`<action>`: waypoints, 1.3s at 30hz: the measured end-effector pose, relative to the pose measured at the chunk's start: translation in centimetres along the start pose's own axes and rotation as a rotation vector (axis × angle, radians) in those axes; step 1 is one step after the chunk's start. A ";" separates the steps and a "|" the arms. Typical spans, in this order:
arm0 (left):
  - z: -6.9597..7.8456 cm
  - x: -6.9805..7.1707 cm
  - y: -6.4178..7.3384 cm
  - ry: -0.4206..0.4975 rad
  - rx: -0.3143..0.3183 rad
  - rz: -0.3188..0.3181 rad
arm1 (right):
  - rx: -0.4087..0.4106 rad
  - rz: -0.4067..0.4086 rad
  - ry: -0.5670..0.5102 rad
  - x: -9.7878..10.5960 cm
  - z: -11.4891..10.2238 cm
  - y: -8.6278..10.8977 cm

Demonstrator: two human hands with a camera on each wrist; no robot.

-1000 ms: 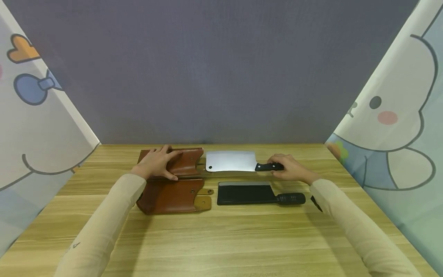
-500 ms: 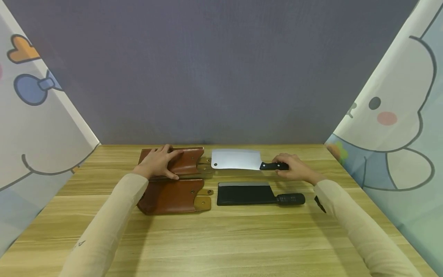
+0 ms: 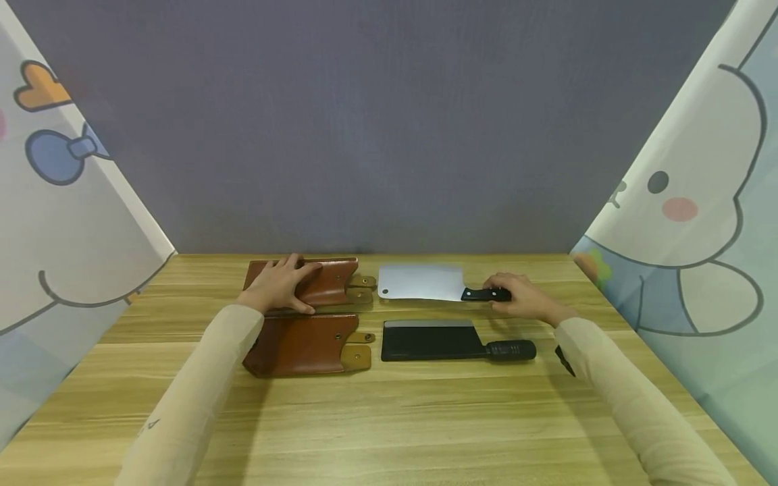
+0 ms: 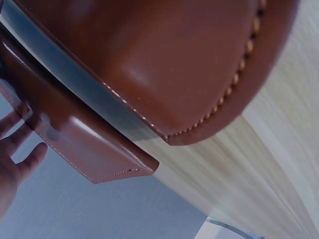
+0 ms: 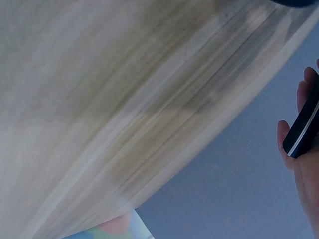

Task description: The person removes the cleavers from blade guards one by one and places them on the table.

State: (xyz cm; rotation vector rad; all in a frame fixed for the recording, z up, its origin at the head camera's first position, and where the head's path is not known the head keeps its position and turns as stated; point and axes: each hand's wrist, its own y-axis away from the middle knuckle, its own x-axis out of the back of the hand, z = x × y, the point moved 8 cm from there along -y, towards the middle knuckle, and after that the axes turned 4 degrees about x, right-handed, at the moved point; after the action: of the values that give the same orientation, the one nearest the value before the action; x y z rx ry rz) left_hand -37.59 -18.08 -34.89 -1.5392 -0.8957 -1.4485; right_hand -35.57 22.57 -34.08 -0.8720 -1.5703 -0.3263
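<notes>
My left hand (image 3: 276,285) rests on the far brown leather knife sheath (image 3: 325,283) with fingers spread, the thumb by its near edge. In the left wrist view, the fingers touch the far sheath (image 4: 94,144). My right hand (image 3: 516,297) grips the black handle (image 3: 477,295) of a silver cleaver (image 3: 421,282), whose blade points left toward the sheath's tan strap ends, apart from them. In the right wrist view, fingers curl round the handle (image 5: 305,119). The near sheath (image 3: 304,344) lies below the left hand.
A second cleaver (image 3: 431,341) with a black blade, a light edge strip and a black ribbed handle lies between the near sheath and my right forearm. A grey panel (image 3: 377,135) rises behind the wooden table (image 3: 389,425). Cartoon-printed panels (image 3: 687,202) stand at both sides.
The right hand has moved right with the silver cleaver, widening the gap to the far sheath and uncovering its strap ends. The left hand has stayed nearly still.
</notes>
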 end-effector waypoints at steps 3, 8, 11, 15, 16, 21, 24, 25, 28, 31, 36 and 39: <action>0.0 -0.1 0.0 0.006 0.001 -0.003 | -0.002 -0.012 0.007 -0.3 0.1 0.0; 0.0 -0.5 -0.1 0.011 -0.005 0.010 | 0.001 -0.009 0.011 -0.6 0.2 0.0; 0.0 -0.6 -0.1 0.014 -0.002 0.014 | 0.002 -0.009 0.009 -0.6 0.1 0.1; 0.0 -0.8 -0.1 0.025 0.008 -0.008 | -0.004 -0.018 0.009 -0.7 0.2 0.1; -0.1 -0.9 -0.1 0.028 0.009 -0.014 | -0.007 -0.022 0.008 -0.8 0.2 0.1; -0.2 -1.4 -0.1 0.040 0.010 -0.044 | -0.009 -0.039 0.009 -1.1 0.3 0.2; -0.1 -1.4 -0.2 0.049 0.014 -0.055 | -0.006 -0.036 0.009 -1.1 0.4 0.2; -0.1 -1.4 -0.1 0.055 0.015 -0.059 | -0.004 -0.035 0.007 -1.1 0.4 0.2; 0.0 -1.4 -0.2 0.076 0.013 -0.068 | -0.003 -0.038 0.001 -1.2 0.6 0.2; -0.1 -1.6 -0.3 0.100 0.014 -0.076 | -0.005 -0.043 -0.011 -1.2 0.9 0.1; -0.2 -1.9 -0.5 0.106 0.009 -0.087 | -0.014 -0.050 -0.025 -1.3 1.2 0.0; -0.3 -2.1 -0.5 0.110 0.014 -0.106 | -0.016 -0.060 -0.028 -1.3 1.3 0.0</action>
State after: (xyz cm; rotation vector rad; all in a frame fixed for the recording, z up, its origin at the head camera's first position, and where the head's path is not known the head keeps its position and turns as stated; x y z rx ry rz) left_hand -38.35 -18.08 -36.90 -1.4052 -0.9316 -1.5834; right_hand -36.59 22.94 -35.58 -0.8455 -1.6240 -0.3714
